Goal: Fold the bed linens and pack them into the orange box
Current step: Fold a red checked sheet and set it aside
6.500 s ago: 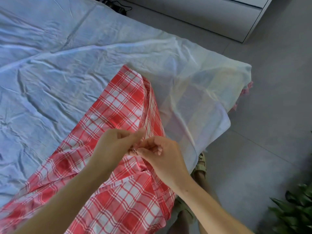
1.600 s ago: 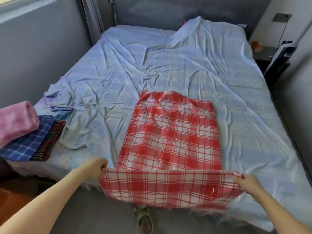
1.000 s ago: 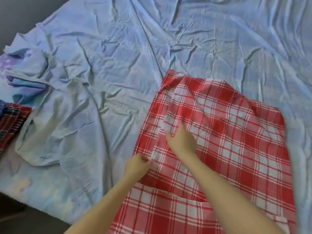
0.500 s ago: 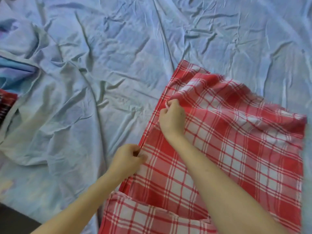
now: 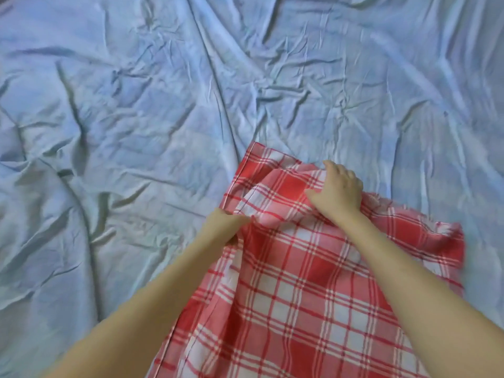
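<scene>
A red and white checked linen lies on the bed at the lower right, its upper layer bunched near the far edge. My left hand grips the cloth's left edge, fingers curled into the fabric. My right hand holds the top layer near the far edge, with the fingers curled over a raised fold. The orange box is out of view.
A wrinkled light blue sheet covers the bed and fills the rest of the view. Both forearms reach in from the bottom edge.
My right hand has carried the top layer up and to the right toward the far edge. The left hand keeps its grip on the left edge. The view has shifted left.
</scene>
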